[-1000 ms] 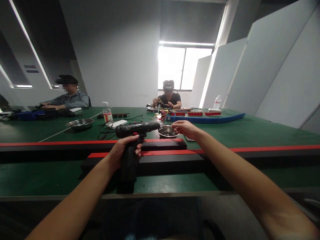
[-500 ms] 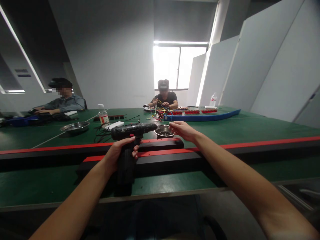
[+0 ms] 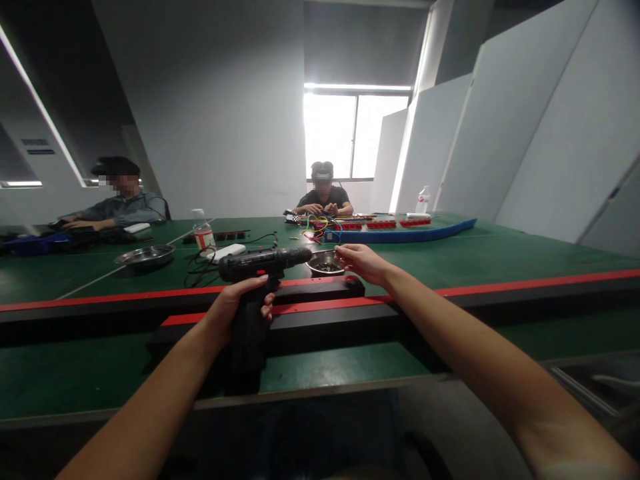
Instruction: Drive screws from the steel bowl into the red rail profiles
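A black cordless drill [image 3: 265,262] lies level in the grip of my left hand [image 3: 240,307], its chuck and thin bit pointing right. The fingers wrap round the handle, with the thumb along the side. At the bit's tip, my right hand [image 3: 364,261] holds thumb and fingers pinched together; whatever is between them is too small to make out. Just behind the bit sits a metal bowl [image 3: 313,270] with small dark pieces, perhaps screws, inside. Below both hands run two long black bars with red tops, the nearer bar [image 3: 320,328] and the farther bar [image 3: 125,309].
The green table [image 3: 400,270] carries a shallow metal dish [image 3: 145,257], a bottle [image 3: 203,233], a white block [image 3: 227,253] and black cable at left. Farther back lie a long blue strip [image 3: 400,236], coloured wires and red modules. Two people sit at the far side.
The view has shifted slightly. My hands and the drill keep nearly the same pose, bit tip still at my right fingertips. The person opposite has lowered one hand to the wires.
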A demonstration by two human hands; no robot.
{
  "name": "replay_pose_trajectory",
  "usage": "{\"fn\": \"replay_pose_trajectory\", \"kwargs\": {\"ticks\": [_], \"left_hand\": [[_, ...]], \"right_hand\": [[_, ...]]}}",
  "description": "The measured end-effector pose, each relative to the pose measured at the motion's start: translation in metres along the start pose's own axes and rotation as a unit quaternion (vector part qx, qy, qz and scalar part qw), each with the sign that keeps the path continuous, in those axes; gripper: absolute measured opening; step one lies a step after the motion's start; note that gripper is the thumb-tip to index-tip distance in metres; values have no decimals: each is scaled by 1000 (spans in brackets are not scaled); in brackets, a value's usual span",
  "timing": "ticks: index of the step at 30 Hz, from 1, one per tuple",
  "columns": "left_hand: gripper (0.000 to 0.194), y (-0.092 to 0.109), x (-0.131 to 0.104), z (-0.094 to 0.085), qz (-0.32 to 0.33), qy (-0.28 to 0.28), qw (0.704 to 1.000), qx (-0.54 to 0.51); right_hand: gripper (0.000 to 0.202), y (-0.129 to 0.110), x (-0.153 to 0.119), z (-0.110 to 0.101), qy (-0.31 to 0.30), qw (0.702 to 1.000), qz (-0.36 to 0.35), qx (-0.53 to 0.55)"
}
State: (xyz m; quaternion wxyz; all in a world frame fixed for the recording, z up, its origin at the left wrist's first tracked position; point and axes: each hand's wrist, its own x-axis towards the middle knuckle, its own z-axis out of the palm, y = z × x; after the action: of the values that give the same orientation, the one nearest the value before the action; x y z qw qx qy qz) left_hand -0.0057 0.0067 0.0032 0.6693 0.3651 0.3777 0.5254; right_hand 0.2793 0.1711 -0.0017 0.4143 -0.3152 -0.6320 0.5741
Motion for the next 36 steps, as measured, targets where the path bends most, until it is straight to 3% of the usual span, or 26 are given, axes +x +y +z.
{"fn": "replay_pose_trajectory", "kwargs": {"ticks": [28, 32, 36], "left_hand": [[23, -4, 1, 2, -7, 33, 999, 39], [25, 0, -2, 8, 10, 75, 992, 106], [30, 31, -22, 7, 43, 77, 962, 258]], "right_hand": [[42, 0, -5, 1, -34, 999, 29, 2], [43, 2, -4, 1, -31, 999, 30, -9], [44, 5, -3, 1, 2, 997, 10, -76]]}}
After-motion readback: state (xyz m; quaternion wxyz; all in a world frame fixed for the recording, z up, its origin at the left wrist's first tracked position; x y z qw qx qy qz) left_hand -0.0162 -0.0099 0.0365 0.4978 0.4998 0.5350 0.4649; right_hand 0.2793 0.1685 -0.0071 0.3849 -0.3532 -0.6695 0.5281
